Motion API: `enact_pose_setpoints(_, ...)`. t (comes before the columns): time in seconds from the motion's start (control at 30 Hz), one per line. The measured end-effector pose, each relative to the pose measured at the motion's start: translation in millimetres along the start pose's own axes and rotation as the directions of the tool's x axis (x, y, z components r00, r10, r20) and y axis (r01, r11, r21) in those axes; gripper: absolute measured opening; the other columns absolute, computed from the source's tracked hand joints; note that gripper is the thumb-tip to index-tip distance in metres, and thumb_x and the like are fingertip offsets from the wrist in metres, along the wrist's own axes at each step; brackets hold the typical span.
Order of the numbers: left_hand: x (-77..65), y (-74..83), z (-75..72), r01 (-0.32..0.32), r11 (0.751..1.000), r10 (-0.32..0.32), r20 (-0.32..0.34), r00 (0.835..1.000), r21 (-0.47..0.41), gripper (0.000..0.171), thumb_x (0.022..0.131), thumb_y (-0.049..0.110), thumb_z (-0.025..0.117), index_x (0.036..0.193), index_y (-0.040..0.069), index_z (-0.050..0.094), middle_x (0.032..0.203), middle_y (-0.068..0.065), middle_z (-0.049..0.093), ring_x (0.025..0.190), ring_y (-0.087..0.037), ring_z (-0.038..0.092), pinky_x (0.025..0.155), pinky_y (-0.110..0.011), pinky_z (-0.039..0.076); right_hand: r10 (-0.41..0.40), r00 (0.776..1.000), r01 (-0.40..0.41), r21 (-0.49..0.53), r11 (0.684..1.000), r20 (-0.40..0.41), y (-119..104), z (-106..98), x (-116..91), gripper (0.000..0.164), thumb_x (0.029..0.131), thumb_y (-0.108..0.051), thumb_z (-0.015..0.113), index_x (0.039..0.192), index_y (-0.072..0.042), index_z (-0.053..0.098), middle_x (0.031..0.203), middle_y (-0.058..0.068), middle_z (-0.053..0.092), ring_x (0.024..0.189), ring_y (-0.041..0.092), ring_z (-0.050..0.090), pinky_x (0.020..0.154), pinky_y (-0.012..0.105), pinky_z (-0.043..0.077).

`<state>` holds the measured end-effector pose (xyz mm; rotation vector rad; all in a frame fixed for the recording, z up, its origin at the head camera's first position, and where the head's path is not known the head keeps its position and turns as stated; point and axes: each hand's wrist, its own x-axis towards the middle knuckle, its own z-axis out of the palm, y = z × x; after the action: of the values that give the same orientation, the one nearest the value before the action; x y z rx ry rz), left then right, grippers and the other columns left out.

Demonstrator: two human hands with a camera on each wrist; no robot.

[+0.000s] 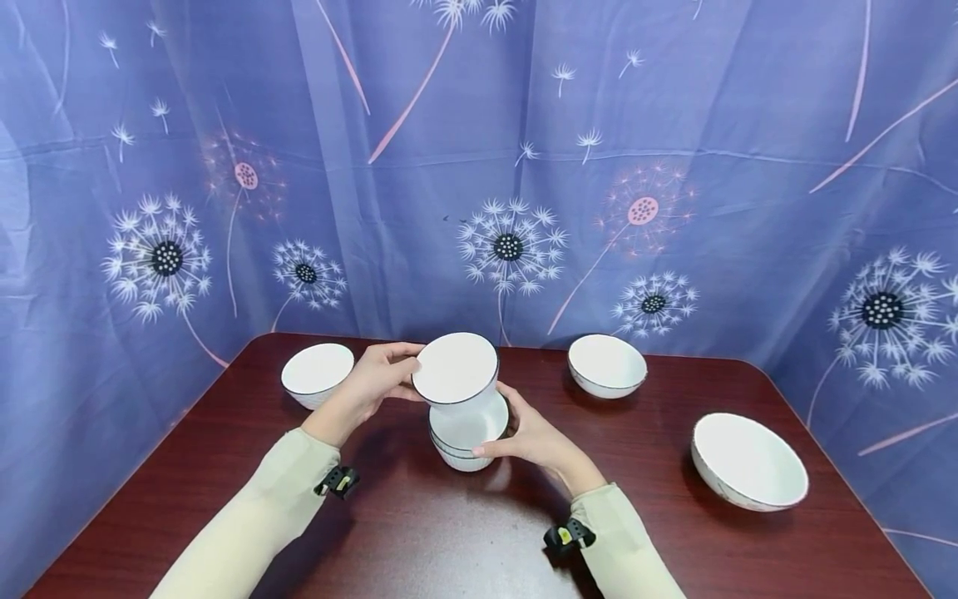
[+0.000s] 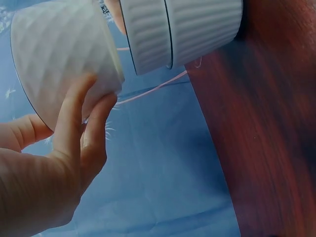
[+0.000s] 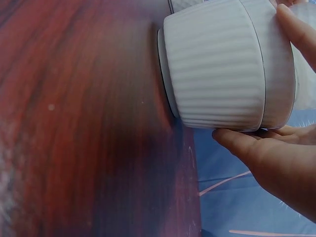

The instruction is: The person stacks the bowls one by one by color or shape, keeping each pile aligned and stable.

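Note:
My left hand (image 1: pixel 374 378) grips a white bowl (image 1: pixel 456 366) with a dark rim, thumb at the rim and fingers along its side. Its diamond-textured outer wall (image 2: pixel 59 59) shows in the left wrist view. This bowl is raised just above two nested white bowls (image 3: pixel 215 69) with ribbed sides, near the middle of the table. Around the upper part of that stack, my right hand (image 1: pixel 535 433) curls, with thumb in front and fingers at the far side. In the right wrist view, the stack's foot is at the tabletop.
On the dark red wooden table (image 1: pixel 389 532), another white bowl (image 1: pixel 318 370) stands at the back left. A white bowl (image 1: pixel 608 366) stands at the back right, and a larger one (image 1: pixel 748 462) near the right edge. A blue dandelion-print curtain (image 1: pixel 419 208) hangs behind.

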<state>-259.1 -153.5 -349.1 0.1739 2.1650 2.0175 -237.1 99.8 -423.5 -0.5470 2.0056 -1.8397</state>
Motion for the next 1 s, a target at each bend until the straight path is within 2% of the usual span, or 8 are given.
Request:
enact_pose_setpoints(0.23,-1.7,-2.7,6.6,-0.005,1.0,0.004,0.029,1.0,0.029,0.039,0.092,-0.003,0.047,0.13,-0.01,0.052,0.103,-0.021,0.065,0.071,-0.02,0.068,0.068,-0.042,0.061,-0.002,1.0,0.002,-0.002,1.0,0.022,2,-1,0,0.101,0.073,-0.008,0.082,0.151,-0.012,0.018,0.139,0.015,0.044,0.121,0.026,0.049,0.101,0.037,0.044)
enact_pose_setpoints(0.5,-2.8,-3.9,9.5,0.001,0.998,-0.005,0.05,0.999,0.066,0.039,0.092,-0.004,0.048,0.13,-0.011,0.051,0.104,-0.021,0.064,0.07,-0.017,0.066,0.067,-0.039,0.061,-0.027,0.999,0.027,0.007,1.0,0.031,2,-2,-1,0.097,0.072,-0.004,0.082,0.147,-0.01,0.022,0.137,0.016,0.046,0.123,0.026,0.048,0.103,0.037,0.043)
enact_pose_setpoints(0.8,-3.7,-2.3,12.5,0.018,0.993,-0.025,0.06,0.998,0.115,0.037,0.094,-0.004,0.05,0.131,-0.01,0.052,0.106,-0.024,0.063,0.069,-0.017,0.065,0.065,-0.039,0.061,-0.044,0.998,0.043,0.029,0.999,0.036,0,-3,1,0.099,0.071,-0.001,0.082,0.148,-0.015,0.021,0.14,0.013,0.045,0.127,0.024,0.043,0.106,0.037,0.038)
enact_pose_setpoints(1.0,-3.9,-2.3,16.2,0.029,0.988,-0.039,0.063,0.997,0.15,0.035,0.093,-0.004,0.052,0.128,-0.009,0.054,0.104,-0.023,0.064,0.07,-0.019,0.066,0.067,-0.043,0.061,-0.046,0.999,0.045,0.042,0.998,0.028,-2,-2,1,0.103,0.07,0.0,0.082,0.15,-0.017,0.02,0.14,0.012,0.044,0.128,0.024,0.042,0.106,0.037,0.037)
